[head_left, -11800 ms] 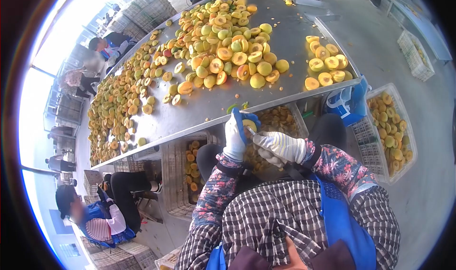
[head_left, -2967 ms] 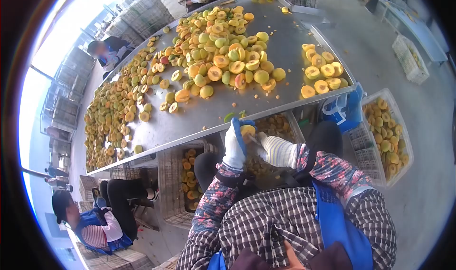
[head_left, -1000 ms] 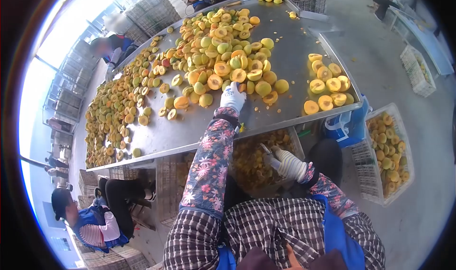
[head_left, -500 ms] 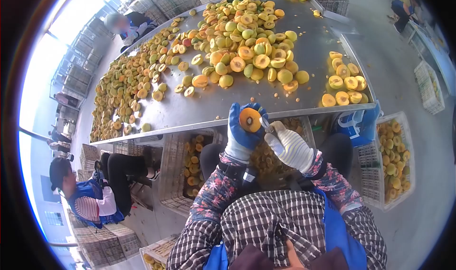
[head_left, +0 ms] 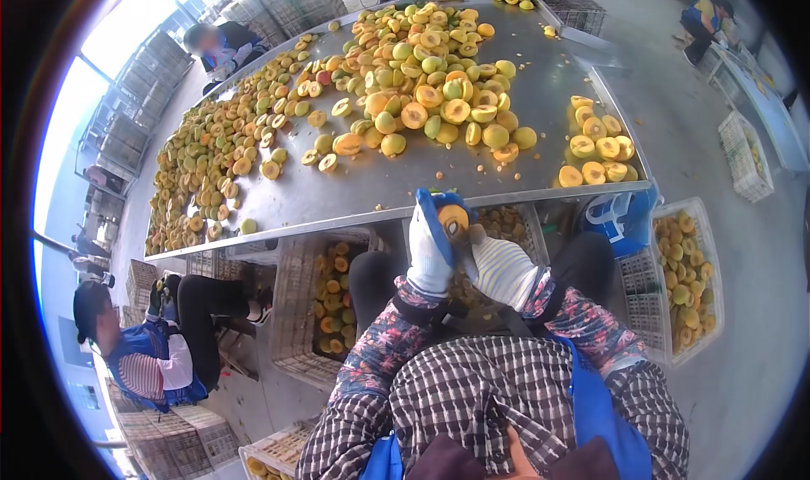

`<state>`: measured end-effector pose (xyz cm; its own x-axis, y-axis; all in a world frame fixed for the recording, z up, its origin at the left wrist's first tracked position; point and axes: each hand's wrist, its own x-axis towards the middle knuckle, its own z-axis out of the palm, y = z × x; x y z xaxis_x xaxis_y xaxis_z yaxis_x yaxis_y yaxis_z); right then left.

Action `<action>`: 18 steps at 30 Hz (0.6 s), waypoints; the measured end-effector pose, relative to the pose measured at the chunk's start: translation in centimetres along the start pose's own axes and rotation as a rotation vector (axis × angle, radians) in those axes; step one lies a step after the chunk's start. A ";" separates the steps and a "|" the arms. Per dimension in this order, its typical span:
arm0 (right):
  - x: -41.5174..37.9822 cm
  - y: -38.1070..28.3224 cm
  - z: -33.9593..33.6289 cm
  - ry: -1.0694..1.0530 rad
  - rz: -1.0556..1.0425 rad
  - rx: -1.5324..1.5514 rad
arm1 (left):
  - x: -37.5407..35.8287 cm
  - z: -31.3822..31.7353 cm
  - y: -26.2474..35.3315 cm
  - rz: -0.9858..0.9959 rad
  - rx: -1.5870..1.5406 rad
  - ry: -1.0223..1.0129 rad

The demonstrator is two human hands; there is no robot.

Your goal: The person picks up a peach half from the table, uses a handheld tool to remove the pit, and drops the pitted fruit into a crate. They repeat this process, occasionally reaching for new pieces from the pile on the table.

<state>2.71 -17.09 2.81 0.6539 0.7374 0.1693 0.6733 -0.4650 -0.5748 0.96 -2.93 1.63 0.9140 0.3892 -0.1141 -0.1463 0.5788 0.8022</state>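
My left hand (head_left: 432, 242), in a white and blue glove, is wrapped round a halved fruit (head_left: 453, 218) with its cut face and dark centre showing. Close against the fruit's lower right side is my right hand (head_left: 498, 265), in a striped white glove, its fingers closed. Whatever it grips is too hidden to name. Both hands are just in front of the near edge of the metal table (head_left: 337, 195). A large heap of halved fruit (head_left: 413, 75) lies on the tabletop, and a smaller group (head_left: 593, 147) sits at its right corner.
Crates of fruit stand below the table at left (head_left: 291, 311) and right (head_left: 709, 286), with a blue bag (head_left: 620, 227) beside the right one. A seated person (head_left: 143, 353) is at the left. Other people sit beyond the table. Another crate (head_left: 745, 155) is on the floor.
The fruit half in my left hand has turned sideways, and my right hand has moved down and left against it. The metal tool seen earlier between my hands is now hidden.
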 end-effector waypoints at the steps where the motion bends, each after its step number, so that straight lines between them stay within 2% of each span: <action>1: -0.1 0.0 -0.4 -0.082 0.016 -0.018 | 0.0 -0.3 0.4 -0.068 0.056 -0.026; 2: -0.2 0.8 0.2 -0.083 0.019 -0.016 | 0.2 -0.8 0.7 -0.071 0.057 -0.025; 4: -0.3 2.0 1.2 -0.066 -0.100 0.175 | 0.6 -1.9 0.7 0.060 0.542 -0.232; 5: -0.7 2.6 1.2 -0.083 -0.133 0.306 | 0.7 -2.1 0.5 0.076 0.551 -0.219; 6: -0.5 2.3 0.9 -0.083 -0.138 0.306 | 0.8 -1.9 0.8 0.080 0.552 -0.217; 8: -0.5 1.7 0.5 0.015 -0.264 0.559 | 0.7 -1.5 1.5 -0.124 0.279 -0.199; 9: -0.8 1.4 0.3 -0.164 0.097 0.963 | 0.5 -1.2 1.3 -0.123 0.280 -0.199; 10: -0.8 1.5 0.4 -0.163 0.095 0.963 | 0.2 -0.6 0.9 -0.134 0.149 -0.141; 11: -0.8 1.6 0.7 -0.206 0.191 1.023 | 0.0 -0.3 0.7 -0.143 0.020 -0.084; 12: -0.7 1.6 0.7 -0.249 0.287 1.082 | 0.1 -0.7 0.5 -0.143 0.023 -0.086; 13: -0.6 1.9 0.5 -0.246 0.288 1.086 | 0.3 -1.3 0.2 -0.146 0.056 -0.070; 15: -0.5 2.4 -0.1 -0.268 0.144 0.614 | 0.3 -1.7 0.0 -0.132 0.078 -0.064; 16: -0.8 2.5 0.3 -0.272 0.149 0.617 | 0.2 -1.7 0.3 -0.137 0.077 -0.060; 18: -1.3 2.8 1.7 -0.105 0.053 0.587 | 0.3 -1.4 1.0 -0.265 0.128 -0.109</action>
<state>3.17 -18.51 -0.41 0.6241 0.7786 0.0654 0.3176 -0.1764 -0.9317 0.52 -1.23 1.63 0.9503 0.1537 -0.2708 0.1446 0.5524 0.8209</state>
